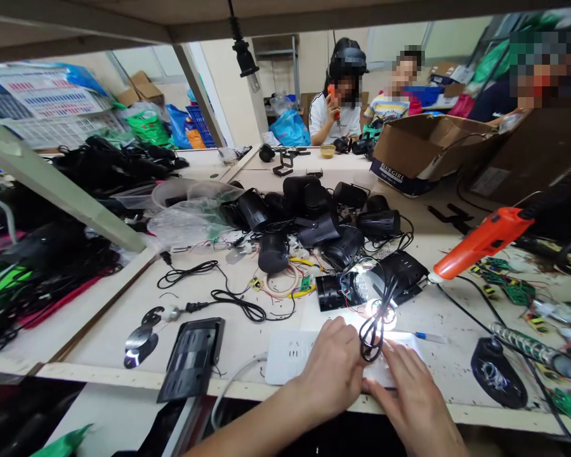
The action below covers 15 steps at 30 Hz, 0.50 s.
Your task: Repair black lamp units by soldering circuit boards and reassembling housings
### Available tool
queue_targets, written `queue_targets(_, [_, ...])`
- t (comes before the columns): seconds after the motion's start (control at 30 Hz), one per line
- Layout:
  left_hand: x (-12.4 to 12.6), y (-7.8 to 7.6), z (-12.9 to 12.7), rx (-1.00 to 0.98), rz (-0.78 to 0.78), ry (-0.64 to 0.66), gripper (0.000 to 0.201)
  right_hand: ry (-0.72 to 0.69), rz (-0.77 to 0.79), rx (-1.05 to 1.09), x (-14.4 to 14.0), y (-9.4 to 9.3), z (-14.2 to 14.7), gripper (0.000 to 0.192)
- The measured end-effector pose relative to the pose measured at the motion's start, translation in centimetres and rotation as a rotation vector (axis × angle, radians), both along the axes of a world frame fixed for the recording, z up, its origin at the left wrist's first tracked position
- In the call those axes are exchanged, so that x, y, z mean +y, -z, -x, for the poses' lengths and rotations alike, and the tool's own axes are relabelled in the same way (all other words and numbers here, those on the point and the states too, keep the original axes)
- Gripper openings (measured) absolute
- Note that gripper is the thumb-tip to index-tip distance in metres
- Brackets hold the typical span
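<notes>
Your left hand (330, 371) pinches the limp black cable (374, 330) over the white plastic power strip (290, 362), your right hand (412, 393) lies open beside it; judge it light and floppy, so hold near the plug.

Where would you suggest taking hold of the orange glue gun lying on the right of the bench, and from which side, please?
Probably by the thick rear body of the orange glue gun, coming from above on the right. It lies tilted, its white nozzle pointing down-left toward the lit lamp housing, so the front end is best avoided. Its handle is hidden. Both the left hand and right hand rest on the white power strip.
</notes>
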<state>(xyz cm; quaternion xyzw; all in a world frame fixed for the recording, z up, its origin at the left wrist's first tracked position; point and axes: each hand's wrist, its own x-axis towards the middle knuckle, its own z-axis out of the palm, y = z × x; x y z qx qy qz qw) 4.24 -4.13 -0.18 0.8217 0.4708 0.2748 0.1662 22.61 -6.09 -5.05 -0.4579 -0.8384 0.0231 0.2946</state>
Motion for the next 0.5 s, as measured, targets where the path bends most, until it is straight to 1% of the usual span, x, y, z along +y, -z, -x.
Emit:
queue_targets(0.07, [0.0,-0.7,-0.1,-0.101,-0.042,-0.015,0.015,0.0,0.023,0.004,0.1,-0.4,0.2,0.044])
queue_targets(0.17, [0.8,-3.3,0.2,-0.291,-0.118,-0.035,0.016,0.003,0.082,0.036,0.4,-1.1,0.6,0.044])
queue_targets(0.2, [1.4,-4.2,0.5,-0.315,-0.138,-0.049,0.016,0.001,0.092,0.044,0.5,-1.3,0.7,0.044])
queue_targets(0.23, [2.1,-5.0,0.8,-0.306,-0.149,-0.061,0.015,-0.003,0.092,0.051,0.6,-1.5,0.8,0.045])
queue_targets(0.27, [3.0,-5.6,1.3,-0.261,-0.12,-0.086,0.012,-0.005,0.086,0.057,0.7,-1.7,0.9,0.045])
queue_targets(0.3, [3.9,-5.8,1.9,-0.178,-0.033,-0.168,0.009,-0.006,0.072,0.068,0.6,-1.9,1.0,0.045])
queue_targets(0.33, [4.7,-5.8,2.6,-0.088,0.062,-0.278,0.007,-0.008,0.05,0.084,0.5,-2.1,0.9,0.045])
queue_targets(0.37, [5.5,-5.5,3.5,-0.053,0.094,-0.346,0.007,-0.013,0.028,0.106,0.2,-2.4,0.7,0.043])
queue_targets(0.43, [6.4,-4.6,5.7,-0.016,0.14,-0.43,0.01,-0.002,-0.002,0.164,-0.7,-2.8,-0.6,0.034])
queue_targets(0.5, [6.5,-3.8,8.5,0.015,0.201,-0.487,0.018,0.098,0.003,0.251,-1.9,-3.1,-3.4,0.021])
